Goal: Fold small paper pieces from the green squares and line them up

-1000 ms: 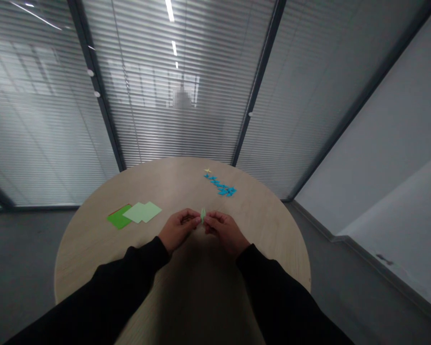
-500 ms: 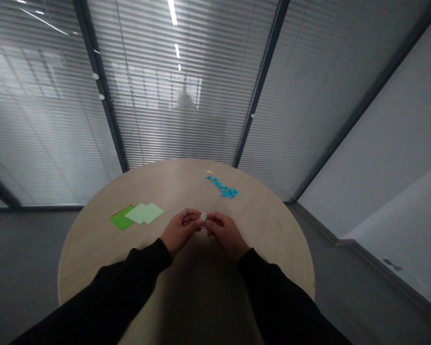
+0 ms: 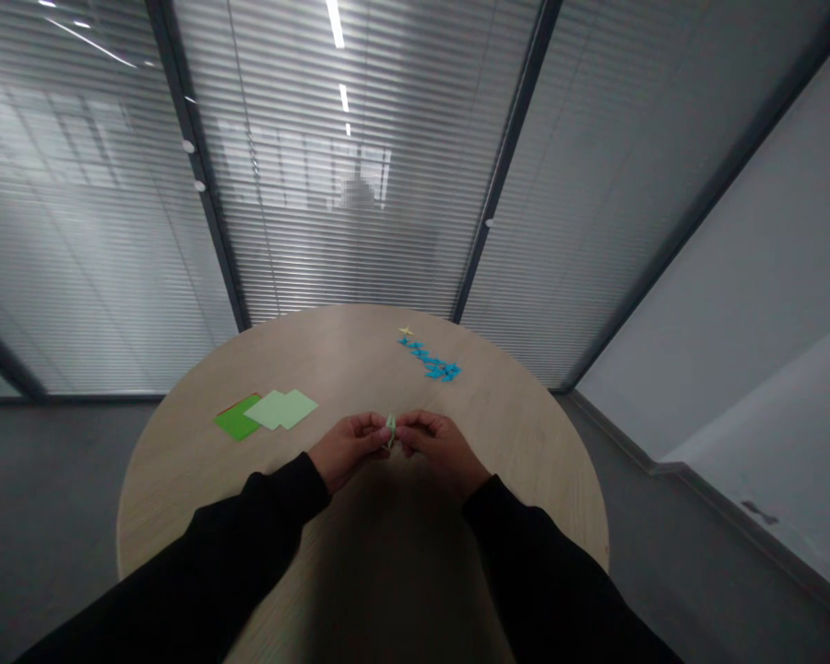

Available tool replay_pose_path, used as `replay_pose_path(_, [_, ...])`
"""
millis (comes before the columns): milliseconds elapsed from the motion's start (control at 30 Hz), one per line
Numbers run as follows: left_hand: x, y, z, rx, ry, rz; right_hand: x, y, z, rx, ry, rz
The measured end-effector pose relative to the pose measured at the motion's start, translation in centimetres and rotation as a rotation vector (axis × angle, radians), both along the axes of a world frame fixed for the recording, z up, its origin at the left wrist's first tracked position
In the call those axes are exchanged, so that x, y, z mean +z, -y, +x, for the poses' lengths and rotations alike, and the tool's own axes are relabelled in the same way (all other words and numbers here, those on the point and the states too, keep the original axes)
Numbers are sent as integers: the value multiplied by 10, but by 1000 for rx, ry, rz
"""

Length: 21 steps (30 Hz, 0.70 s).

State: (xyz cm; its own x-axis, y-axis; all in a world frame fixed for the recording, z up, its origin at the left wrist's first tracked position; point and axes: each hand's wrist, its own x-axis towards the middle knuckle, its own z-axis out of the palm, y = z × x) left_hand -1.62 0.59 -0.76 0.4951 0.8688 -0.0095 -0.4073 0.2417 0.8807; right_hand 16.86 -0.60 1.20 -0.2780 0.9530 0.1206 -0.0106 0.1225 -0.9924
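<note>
Lowered slightly since the earlier frame, the pale green folded paper [image 3: 391, 431] is pinched in the clenched grip of the left hand [image 3: 349, 447] and right hand [image 3: 443, 447] above the worktop [image 3: 532, 470]; slackened pressure could let it drop.

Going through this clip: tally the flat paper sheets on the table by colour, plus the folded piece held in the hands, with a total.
Pale green square sheets: 2
Bright green square sheet: 1
Red sheet, only its edge showing: 1
Folded pale green paper piece: 1
Total: 5

head camera looks forward, down at left hand [image 3: 349, 447] and right hand [image 3: 443, 447].
</note>
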Motion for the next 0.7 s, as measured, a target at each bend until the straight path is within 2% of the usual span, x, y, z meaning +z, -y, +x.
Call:
replay_pose_path(300, [-3, -1, -3, -79, 18, -7, -1, 1, 2, 31, -84, -38])
replay_pose_path(400, [0, 0, -4, -106, 2, -32, -1, 2, 3, 70, -79, -28])
replay_pose_path(533, [3, 3, -4, -116, -13, -34, 3, 6, 1, 49, -57, -11])
replay_pose_path(700, [4, 3, -3, -70, -84, 9, 5, 7, -2, -55, 75, 148])
